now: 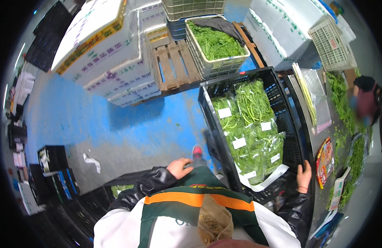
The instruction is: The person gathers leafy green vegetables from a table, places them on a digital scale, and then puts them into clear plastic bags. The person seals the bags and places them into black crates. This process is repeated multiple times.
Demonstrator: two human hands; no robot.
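Observation:
My left hand (179, 168) hangs in front of my dark green apron (197, 181), fingers apart and nothing in it. At the near right corner of a black plastic crate (288, 124), my right hand (304, 177) is at the rim; whether its fingers grip it is unclear. Several clear bags of leafy greens (254, 104) with white labels fill much of the crate. A white paper strip (270, 178) curls over the bags at the crate's near end.
Right of the crate, a worktable (318, 145) bears loose greens (341, 108) and a red food package (325, 162). A co-worker (366, 99) is beyond it. Foam boxes (116, 65) and a greens-filled basket (222, 66) stand ahead by a wooden pallet (175, 62). Black crates (53, 158) are at left.

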